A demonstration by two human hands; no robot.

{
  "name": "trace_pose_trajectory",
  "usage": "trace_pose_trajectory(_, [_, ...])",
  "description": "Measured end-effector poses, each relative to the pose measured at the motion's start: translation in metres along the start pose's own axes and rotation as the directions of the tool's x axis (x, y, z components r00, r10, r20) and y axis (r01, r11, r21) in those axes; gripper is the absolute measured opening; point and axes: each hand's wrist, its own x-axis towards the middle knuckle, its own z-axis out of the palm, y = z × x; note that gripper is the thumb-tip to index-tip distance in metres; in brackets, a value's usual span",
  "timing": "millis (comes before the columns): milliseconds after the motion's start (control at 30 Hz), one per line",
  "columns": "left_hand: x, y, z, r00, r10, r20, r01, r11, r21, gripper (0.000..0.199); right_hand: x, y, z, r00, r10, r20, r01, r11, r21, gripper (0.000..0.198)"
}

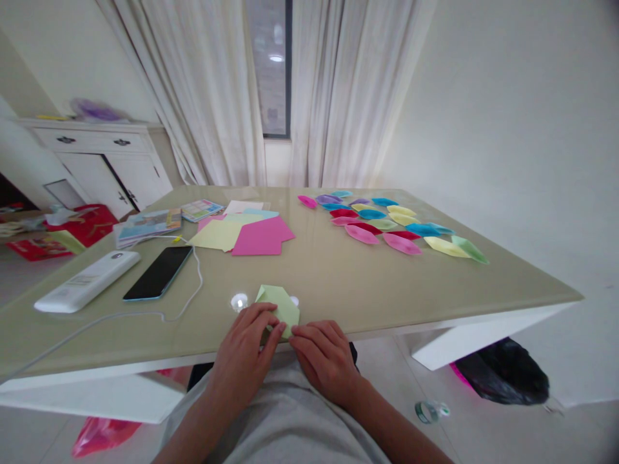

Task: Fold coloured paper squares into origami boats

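Observation:
A light green sheet of paper (286,307), with its upper corners folded in, lies on the table near the front edge. My left hand (245,345) is on its left side, fingers bent over it and thumb pressing its lower part. At the lower right corner of the paper, my right hand (326,356) is closed, with thumb and fingertips together on the edge. Both hands partly cover the lower part of the sheet.
Folded paper boats or petals (362,233) in several colours stand at the back right. Loose coloured sheets (264,235) lie at the back left, near booklets (149,224). A phone (158,273), a white power bank (87,281) and a white cable (198,270) occupy the left side.

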Motion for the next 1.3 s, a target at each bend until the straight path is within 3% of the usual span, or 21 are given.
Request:
trace_pose_trajectory(200, [0.0009,-0.0023,0.0002,0.999,0.014,0.032,-0.014,1.0,-0.002,0.023,-0.0012,0.0001,0.0002,1.0,0.008,-0.009,-0.008,1.0,-0.004,0.018])
trace_pose_trajectory(500, [0.0017,-0.0021,0.008,0.997,0.025,-0.074,-0.021,0.998,0.057,0.016,-0.0018,-0.0004,0.0014,1.0,0.012,0.002,-0.012,1.0,0.012,0.019])
trace_pose_trajectory(1300, [0.0023,-0.0012,0.0019,0.999,0.046,-0.012,-0.046,0.999,0.029,0.015,-0.0015,-0.0024,0.0035,0.999,0.027,-0.04,-0.028,0.999,-0.019,0.018])
